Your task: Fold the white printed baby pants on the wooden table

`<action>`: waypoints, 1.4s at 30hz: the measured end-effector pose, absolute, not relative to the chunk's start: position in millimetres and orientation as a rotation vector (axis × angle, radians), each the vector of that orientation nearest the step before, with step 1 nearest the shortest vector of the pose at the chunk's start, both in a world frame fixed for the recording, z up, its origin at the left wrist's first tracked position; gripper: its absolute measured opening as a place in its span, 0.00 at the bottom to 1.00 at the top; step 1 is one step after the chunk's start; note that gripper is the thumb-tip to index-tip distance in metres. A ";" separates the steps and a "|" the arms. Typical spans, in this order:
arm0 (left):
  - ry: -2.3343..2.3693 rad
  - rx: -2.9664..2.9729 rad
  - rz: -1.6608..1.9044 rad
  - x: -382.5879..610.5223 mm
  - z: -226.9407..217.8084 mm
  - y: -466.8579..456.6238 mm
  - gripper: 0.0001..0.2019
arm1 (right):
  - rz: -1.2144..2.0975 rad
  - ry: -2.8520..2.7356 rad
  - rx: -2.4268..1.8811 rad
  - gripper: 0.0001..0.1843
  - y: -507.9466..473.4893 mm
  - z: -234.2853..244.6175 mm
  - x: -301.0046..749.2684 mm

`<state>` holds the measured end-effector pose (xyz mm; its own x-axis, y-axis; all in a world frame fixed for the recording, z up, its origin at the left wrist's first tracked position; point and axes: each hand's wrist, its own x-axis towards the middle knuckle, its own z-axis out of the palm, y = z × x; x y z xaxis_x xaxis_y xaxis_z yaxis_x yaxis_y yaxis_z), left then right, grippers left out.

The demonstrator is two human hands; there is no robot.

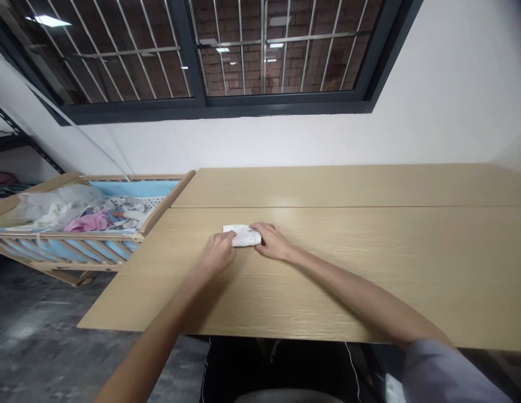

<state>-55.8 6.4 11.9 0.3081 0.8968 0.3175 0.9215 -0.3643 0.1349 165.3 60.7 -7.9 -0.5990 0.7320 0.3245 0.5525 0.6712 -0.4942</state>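
Pale wooden surface (390, 252) below a barred window (191, 56), crib (170, 200) at its left; left hand (219, 252) and right hand (275, 242) reach forward, each grip pinching one end of a white folded item (245, 236).

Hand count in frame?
2. Left hand at the left end of the folded white piece on the table; right hand at its right end. No others visible.
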 end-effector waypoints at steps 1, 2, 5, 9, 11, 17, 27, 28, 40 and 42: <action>-1.730 -2.464 -0.557 -54.6 17.0 5.5 0.20 | 0.493 -2.335 -1.010 0.28 61.4 -4.2 163.2; -1.733 -2.436 -0.588 -53.0 23.2 2.5 0.18 | 0.545 -2.280 -1.016 0.26 61.9 0.9 162.3; -1.798 -2.346 -0.793 -46.1 47.3 -17.1 0.14 | 0.815 -2.053 -0.956 0.24 62.9 23.7 165.2; -2.100 -2.386 -1.262 -36.3 72.8 -48.6 0.16 | 1.091 -1.849 -0.808 0.27 62.1 58.5 172.8; -2.271 -2.411 -1.328 -32.1 73.0 -57.5 0.22 | 1.199 -1.830 -0.820 0.29 62.3 68.5 174.7; -2.454 -2.371 -0.823 -18.7 42.0 -48.7 0.23 | 1.295 -1.985 -1.064 0.24 84.3 45.3 170.4; -1.854 -2.149 -0.590 30.3 3.8 -98.1 0.25 | 0.573 -2.537 -0.686 0.18 56.3 44.7 166.0; -1.803 -2.163 -0.614 35.3 -5.5 -104.7 0.27 | 0.553 -2.610 -0.571 0.20 45.6 47.5 165.3; -1.792 -2.178 -0.550 48.7 -29.4 -114.2 0.30 | 0.634 -2.852 -0.372 0.29 50.1 10.8 177.9; -1.805 -2.170 -0.555 49.2 -30.0 -113.9 0.31 | 0.616 -2.830 -0.456 0.29 67.8 10.8 181.6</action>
<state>49.2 -113.9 -30.0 0.1531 0.8795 0.4506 0.9807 -0.1913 0.0401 181.6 67.8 10.8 -0.9304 0.3405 0.1358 0.2532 0.8648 -0.4336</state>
